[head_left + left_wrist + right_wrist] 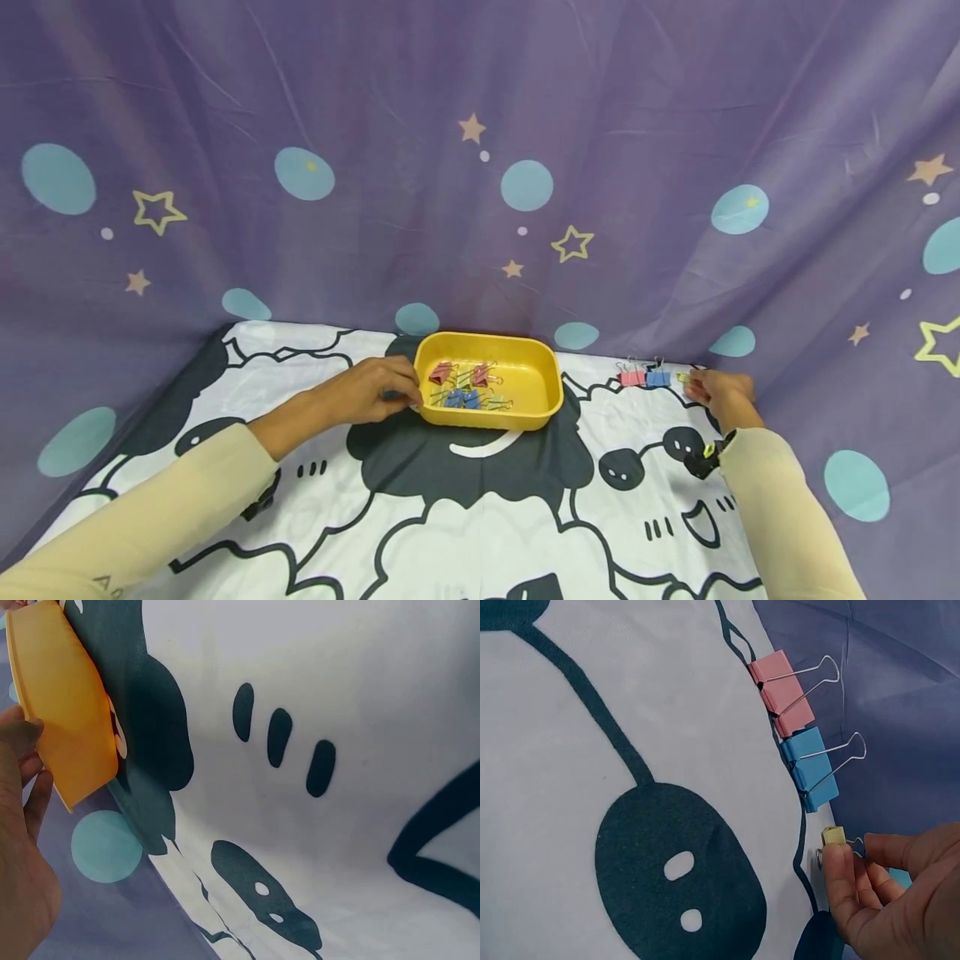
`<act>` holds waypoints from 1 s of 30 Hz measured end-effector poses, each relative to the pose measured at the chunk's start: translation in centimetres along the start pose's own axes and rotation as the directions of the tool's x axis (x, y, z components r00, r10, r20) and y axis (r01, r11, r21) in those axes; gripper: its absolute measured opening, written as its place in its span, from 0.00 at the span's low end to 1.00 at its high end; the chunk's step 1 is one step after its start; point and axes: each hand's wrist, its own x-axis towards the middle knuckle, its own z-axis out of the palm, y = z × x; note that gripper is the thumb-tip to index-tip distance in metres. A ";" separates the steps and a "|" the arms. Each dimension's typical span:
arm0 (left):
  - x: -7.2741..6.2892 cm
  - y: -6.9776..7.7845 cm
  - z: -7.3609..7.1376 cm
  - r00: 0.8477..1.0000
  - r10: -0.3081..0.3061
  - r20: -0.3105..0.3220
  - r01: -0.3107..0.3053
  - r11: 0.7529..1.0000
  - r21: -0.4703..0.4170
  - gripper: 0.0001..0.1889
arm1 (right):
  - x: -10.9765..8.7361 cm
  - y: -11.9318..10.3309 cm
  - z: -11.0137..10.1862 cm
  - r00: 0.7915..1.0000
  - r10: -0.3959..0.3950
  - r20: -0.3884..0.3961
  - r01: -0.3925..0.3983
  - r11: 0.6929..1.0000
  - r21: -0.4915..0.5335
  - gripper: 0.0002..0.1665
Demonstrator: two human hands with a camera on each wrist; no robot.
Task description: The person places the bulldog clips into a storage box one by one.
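Observation:
My left hand (382, 387) holds the left front corner of a yellow plastic tray (551, 392), its fingers and thumb at the wall. Inside lie red binder clips (441, 372), blue binder clips (462, 400) and some yellowish ones, partly overlapping. At the right, my right hand (900, 885) pinches a small yellow binder clip (834, 835) between thumb and fingers. Beside that clip, a pink binder clip (781, 691) and a blue binder clip (810, 769) stand side by side along the cloth's far edge, their wire handles raised.
A white cloth (480, 542) with black cartoon drawings covers the table. Purple curtain fabric (420, 208) with stars and dots hangs behind it and at both sides. The tray stands near the back edge.

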 end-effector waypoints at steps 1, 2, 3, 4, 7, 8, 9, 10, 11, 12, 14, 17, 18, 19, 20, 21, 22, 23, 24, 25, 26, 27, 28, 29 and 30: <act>0.0 0.0 0.0 1.000 0.002 -0.002 -0.002 1.000 0.001 0.14 | 0.0 -0.1 0.0 1.000 0.004 -0.001 -0.004 1.000 0.007 0.12; 0.0 0.0 -0.1 1.000 0.004 -0.004 -0.004 1.000 0.002 0.14 | 0.0 -0.2 -0.1 1.000 0.009 -0.002 -0.009 1.000 0.015 0.11; 0.1 0.0 -0.1 1.000 0.005 -0.005 -0.005 1.000 0.002 0.14 | 0.0 -0.2 -0.2 1.000 0.015 -0.004 -0.015 1.000 0.021 0.12; 0.1 0.0 -0.1 1.000 0.008 -0.005 -0.008 1.000 0.003 0.14 | 0.0 -0.3 -0.2 1.000 0.022 -0.003 -0.022 0.999 0.032 0.12; 0.2 0.1 -0.2 1.000 0.009 -0.003 -0.009 1.000 -0.001 0.14 | 0.0 -0.6 -0.5 0.999 0.040 0.003 -0.040 0.997 0.066 0.13; 0.2 0.1 -0.2 1.000 0.010 -0.003 -0.010 1.000 -0.003 0.14 | 0.0 -0.6 -0.6 0.999 0.045 0.006 -0.045 0.996 0.075 0.13; 0.3 0.1 -0.2 1.000 0.011 -0.002 -0.011 1.000 -0.004 0.14 | 0.0 -0.7 -0.7 0.999 0.050 0.010 -0.051 0.995 0.085 0.14; 0.3 0.1 -0.2 1.000 0.012 0.000 -0.012 1.000 -0.004 0.14 | 0.0 -0.8 -0.8 0.998 0.058 0.013 -0.059 0.994 0.095 0.13; 0.3 0.1 -0.3 1.000 0.011 0.001 -0.011 1.000 -0.006 0.14 | 0.0 -0.8 -0.9 0.998 0.064 0.017 -0.066 0.992 0.103 0.14; 0.4 0.1 -0.3 1.000 0.012 0.003 -0.012 1.000 -0.006 0.14 | 0.1 -0.8 -1.0 0.997 0.071 0.021 -0.073 0.991 0.113 0.14; 0.4 0.1 -0.3 1.000 0.013 0.004 -0.013 1.000 -0.003 0.14 | -0.1 -0.9 -1.2 0.996 0.088 0.026 -0.090 0.988 0.121 0.16; 0.4 0.1 -0.3 1.000 0.012 0.004 -0.012 1.000 0.004 0.13 | -0.1 -1.1 -1.4 0.994 0.107 0.036 -0.111 0.985 0.135 0.16; 0.3 0.0 -0.2 1.000 0.012 0.004 -0.012 1.000 0.006 0.13 | -0.2 -1.2 -1.5 0.993 0.109 0.038 -0.113 0.984 0.135 0.16; 0.3 0.0 -0.2 1.000 0.010 0.004 -0.010 1.000 0.008 0.13 | -0.3 -1.2 -1.5 0.993 0.109 0.039 -0.113 0.985 0.132 0.15; 0.2 0.0 -0.2 1.000 0.009 0.003 -0.009 1.000 0.011 0.13 | -0.3 -1.2 -1.5 0.993 0.105 0.044 -0.110 0.986 0.129 0.15; 0.2 -0.1 -0.1 1.000 0.007 0.004 -0.007 1.000 0.011 0.13 | -0.4 -1.3 -1.6 0.994 0.100 0.049 -0.106 0.987 0.124 0.14; 0.1 -0.1 -0.1 1.000 0.004 0.007 -0.004 1.000 0.011 0.13 | -0.4 -1.3 -1.6 0.994 0.091 0.053 -0.097 0.989 0.115 0.14; 0.1 -0.1 -0.1 1.000 0.001 0.010 -0.001 1.000 0.011 0.13 | -0.5 -1.4 -1.6 0.995 0.082 0.059 -0.088 0.991 0.104 0.15; 0.0 -0.2 0.0 1.000 -0.002 0.012 0.002 1.000 0.011 0.13 | -0.6 -1.4 -1.7 0.995 0.071 0.069 -0.078 0.992 0.096 0.15; 0.0 -0.2 0.0 1.000 -0.005 0.016 0.005 1.000 0.011 0.13 | -0.7 -1.5 -1.7 0.995 0.062 0.079 -0.069 0.994 0.090 0.16; -0.1 -0.2 0.0 1.000 -0.007 0.018 0.007 1.000 0.010 0.14 | -0.8 -1.6 -1.7 0.994 0.051 0.093 -0.059 0.995 0.084 0.17; -0.1 -0.2 0.0 1.000 -0.010 0.021 0.010 1.000 0.008 0.14 | -0.9 -1.7 -1.6 0.993 0.041 0.110 -0.050 0.995 0.084 0.18; -0.1 -0.2 0.0 1.000 -0.011 0.023 0.011 1.000 0.007 0.14 | -1.0 -1.8 -1.6 0.991 0.032 0.131 -0.044 0.995 0.085 0.19; -0.1 -0.2 0.0 1.000 -0.011 0.022 0.011 1.000 0.008 0.14 | -1.2 -2.0 -1.5 0.987 0.026 0.156 -0.040 0.995 0.090 0.20; -0.1 -0.2 0.0 1.000 -0.010 0.021 0.010 1.000 0.009 0.14 | -1.4 -2.2 -1.4 0.984 0.021 0.179 -0.039 0.995 0.097 0.21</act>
